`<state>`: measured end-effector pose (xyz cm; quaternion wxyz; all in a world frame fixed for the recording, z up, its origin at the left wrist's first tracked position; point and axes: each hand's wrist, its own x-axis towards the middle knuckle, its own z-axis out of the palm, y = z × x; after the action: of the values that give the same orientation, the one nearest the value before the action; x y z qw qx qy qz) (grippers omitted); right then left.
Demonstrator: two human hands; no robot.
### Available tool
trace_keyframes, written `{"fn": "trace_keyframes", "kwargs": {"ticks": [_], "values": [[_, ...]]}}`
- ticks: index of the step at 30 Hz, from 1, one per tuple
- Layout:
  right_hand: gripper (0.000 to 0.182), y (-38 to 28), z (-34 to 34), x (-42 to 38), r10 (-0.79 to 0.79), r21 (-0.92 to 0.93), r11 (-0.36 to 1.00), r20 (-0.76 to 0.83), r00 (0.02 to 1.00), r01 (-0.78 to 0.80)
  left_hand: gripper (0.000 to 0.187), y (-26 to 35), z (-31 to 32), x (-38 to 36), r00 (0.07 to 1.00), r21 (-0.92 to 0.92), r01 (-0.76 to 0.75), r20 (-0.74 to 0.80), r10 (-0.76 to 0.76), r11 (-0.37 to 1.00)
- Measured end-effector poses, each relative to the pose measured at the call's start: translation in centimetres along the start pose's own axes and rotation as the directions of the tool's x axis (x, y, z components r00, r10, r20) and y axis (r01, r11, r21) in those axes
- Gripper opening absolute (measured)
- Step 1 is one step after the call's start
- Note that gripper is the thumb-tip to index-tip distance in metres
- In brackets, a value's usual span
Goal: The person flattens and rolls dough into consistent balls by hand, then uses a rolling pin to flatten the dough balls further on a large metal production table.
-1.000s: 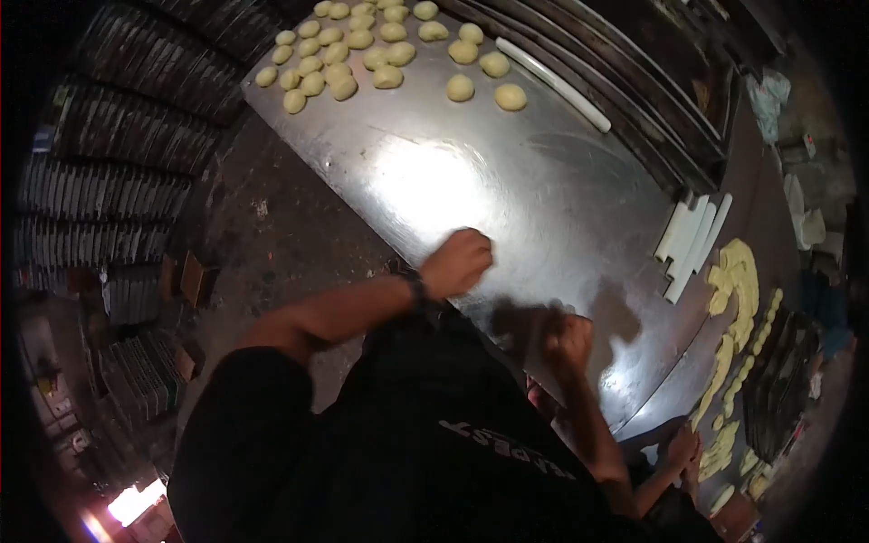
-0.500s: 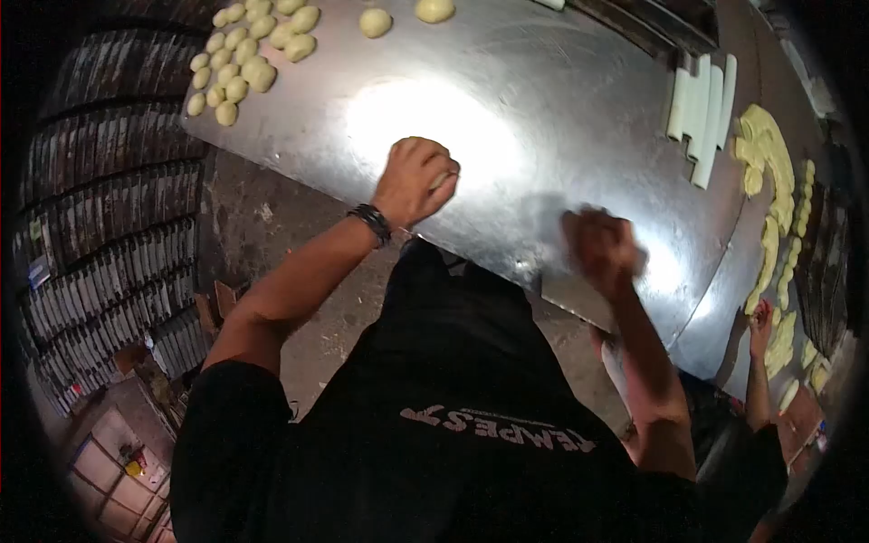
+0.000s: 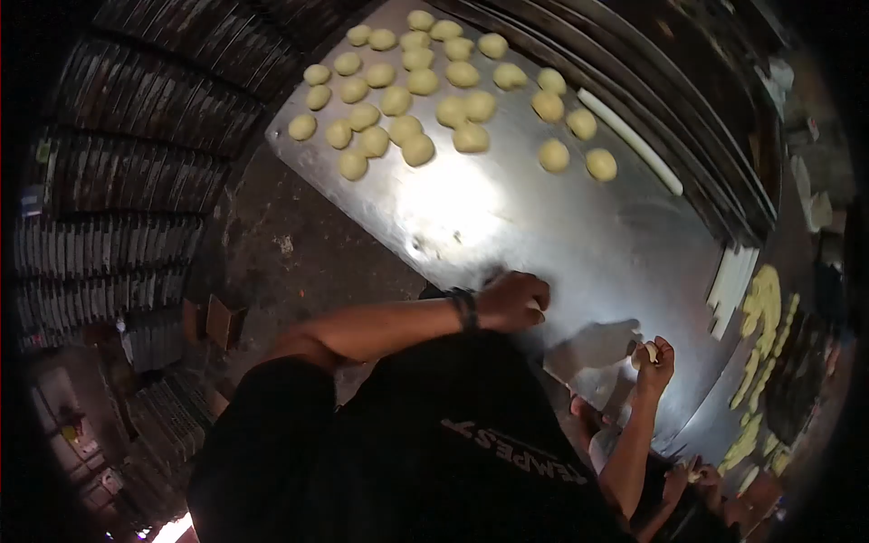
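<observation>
My left hand (image 3: 514,301), with a dark bracelet at the wrist, is curled low over the near edge of the metal table (image 3: 579,244). Its fingers are closed, and what lies under them is hidden. To the right, my right hand (image 3: 659,369) is raised above the tabletop, pinching a pale piece of dough (image 3: 650,351) between thumb and fingers. Many round dough balls (image 3: 418,149) are spread over the far left of the table, apart from both hands. Two of them (image 3: 554,156) sit a little nearer the back edge.
A white rod (image 3: 629,140) lies along the back edge beside dark stacked trays (image 3: 706,163). More white rods (image 3: 731,285) lie at right, near dough strips (image 3: 760,312). A co-worker's hands (image 3: 692,480) are at lower right. Racks of trays (image 3: 136,163) stand at left.
The view has turned left and shows more dough balls. My left hand has drawn closer to my body. My right hand has lifted and now visibly holds dough.
</observation>
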<state>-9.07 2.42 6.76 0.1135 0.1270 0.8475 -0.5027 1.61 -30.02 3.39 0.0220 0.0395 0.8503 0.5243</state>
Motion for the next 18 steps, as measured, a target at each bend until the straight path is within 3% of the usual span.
{"fn": "trace_keyframes", "kwargs": {"ticks": [1, 2, 3, 4, 5, 6, 7, 9, 10, 11, 12, 13, 14, 15, 16, 18], "values": [[0.039, -2.8, 2.0, 0.1, -0.088, 0.082, 0.993, 0.055, 0.995, 0.083, 0.013, -0.5, -4.4, -0.5, 0.999, -0.044, -0.03, -0.034, 0.028, 0.999], [0.04, -8.7, 5.0, -1.2, -0.175, 0.045, 0.984, 0.113, 0.978, 0.171, 0.015, -0.7, -8.9, -1.5, 0.997, -0.085, -0.055, -0.055, 0.051, 0.995], [0.039, -12.3, 7.6, -1.0, -0.39, 0.067, 0.921, 0.143, 0.91, 0.384, 0.016, -0.1, -13.6, -2.7, 0.984, -0.193, -0.033, -0.176, -0.001, 0.981], [0.039, -16.2, 10.3, -1.6, -0.524, 0.178, 0.847, 0.12, 0.843, 0.501, 0.018, 1.5, -18.1, -3.9, 0.958, -0.3, -0.024, -0.281, -0.064, 0.954], [0.039, -19.7, 13.4, -2.5, -0.636, 0.238, 0.749, 0.001, 0.771, 0.618, 0.014, 4.0, -21.3, -5.0, 0.826, -0.264, 0.185, -0.481, -0.296, 0.946], [0.037, -23.3, 16.1, -3.3, -0.794, 0.293, 0.552, -0.102, 0.6, 0.781, 0.013, 2.6, -23.7, -6.2, 0.717, -0.036, 0.093, -0.691, -0.092, 0.995], [0.033, -25.9, 19.0, -3.5, -0.904, 0.19, 0.292, -0.266, 0.335, 0.937, 0.011, 1.3, -25.8, -7.7, 0.619, 0.112, 0.141, -0.785, 0.001, 0.984], [0.019, -26.8, 23.8, -1.6, -0.935, -0.166, 0.089, -0.354, 0.025, 0.982, 0.012, -4.5, -28.0, -10.8, 0.439, 0.214, 0.353, -0.898, 0.041, 0.911], [0.021, -26.0, 27.2, -0.2, -0.967, -0.178, 0.131, -0.238, 0.086, 0.975, 0.014, -8.8, -28.5, -11.9, 0.4, 0.176, 0.415, -0.917, -0.005, 0.893], [0.023, -24.6, 30.4, 0.6, -0.927, -0.122, 0.366, 0.034, 0.372, 0.923, 0.025, -13.5, -28.4, -13.3, 0.439, 0.198, 0.557, -0.894, -0.084, 0.807], [0.025, -22.6, 32.2, 1.4, -0.649, -0.163, 0.682, 0.315, 0.693, 0.713, 0.037, -20.0, -27.4, -15.3, 0.39, -0.007, 0.498, -0.891, -0.231, 0.867], [0.028, -20.1, 33.9, 1.8, -0.422, -0.268, 0.78, 0.442, 0.792, 0.566, 0.043, -16.7, -25.9, -14.4, 0.456, 0.162, 0.578, -0.877, -0.152, 0.799], [0.032, -15.1, 36.2, 3.5, -0.611, -0.354, 0.58, 0.407, 0.68, 0.733, 0.043, -21.2, -26.3, -15.9, 0.416, 0.217, 0.531, -0.909, -0.029, 0.819], [0.029, -16.6, 30.7, 0.4, -0.84, -0.717, -0.105, 0.434, 0.324, 0.689, 0.049, -18.8, -25.4, -14.4, 0.334, 0.075, 0.556, -0.932, -0.139, 0.828], [0.026, -15.2, 26.8, 1.2, -0.863, -0.706, 0.026, 0.341, 0.372, 0.708, 0.057, -16.1, -24.6, -12.9, 0.245, -0.069, 0.566, -0.937, -0.247, 0.822], [0.021, -10.2, 21.4, 2.9, -0.888, -0.592, 0.278, 0.143, 0.438, 0.756, 0.062, -18.4, -23.5, -13.1, 0.235, 0.042, 0.555, -0.966, -0.108, 0.83]]}}
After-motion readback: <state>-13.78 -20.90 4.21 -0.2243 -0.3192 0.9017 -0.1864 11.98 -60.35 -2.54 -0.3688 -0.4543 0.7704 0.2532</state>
